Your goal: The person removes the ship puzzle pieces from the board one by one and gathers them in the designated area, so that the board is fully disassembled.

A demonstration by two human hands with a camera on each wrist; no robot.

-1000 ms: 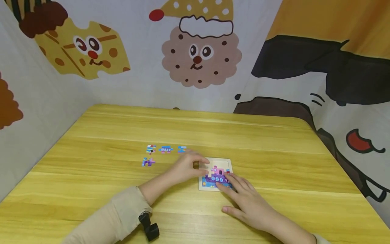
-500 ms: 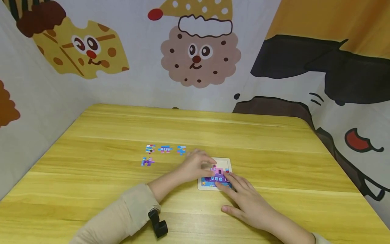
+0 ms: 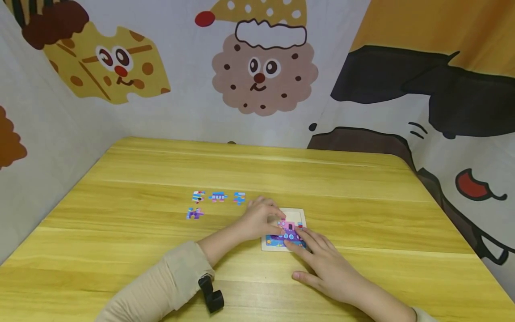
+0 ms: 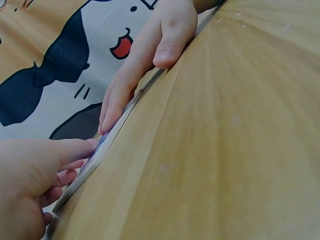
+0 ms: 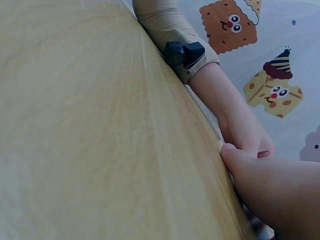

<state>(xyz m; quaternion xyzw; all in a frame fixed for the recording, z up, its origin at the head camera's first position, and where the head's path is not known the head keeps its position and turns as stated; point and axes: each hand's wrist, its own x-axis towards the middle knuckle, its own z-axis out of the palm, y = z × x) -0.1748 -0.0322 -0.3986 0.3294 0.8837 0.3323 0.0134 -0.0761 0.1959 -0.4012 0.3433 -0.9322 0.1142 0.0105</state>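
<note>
In the head view a small square jigsaw puzzle (image 3: 274, 242) lies in a pale tray, its lower part filled with a pink and purple boat on blue. The person's left hand (image 3: 259, 219) reaches over its left side. Thumb and index finger bend round a pink puzzle piece (image 3: 287, 225) at the boat's cabin; the hand hides part of that spot. The right hand (image 3: 327, 264) rests with straight fingers on the tray's lower right, thumb out on the table. In the left wrist view the left thumb (image 4: 75, 149) touches the puzzle, other fingers curled by its edge.
Several loose puzzle pieces lie left of the tray, among them a blue one (image 3: 218, 197) and a purple one (image 3: 195, 213). They rest on a wood-grain table (image 3: 132, 214). A cartoon-printed cloth (image 3: 177, 116) stands behind it. A black strap mount (image 3: 212, 295) hangs at the left cuff.
The left hand has moved right, further over the puzzle, and its thumb now lies on the boat picture. It has hardly moved since half a second ago. The right hand stays in place.
</note>
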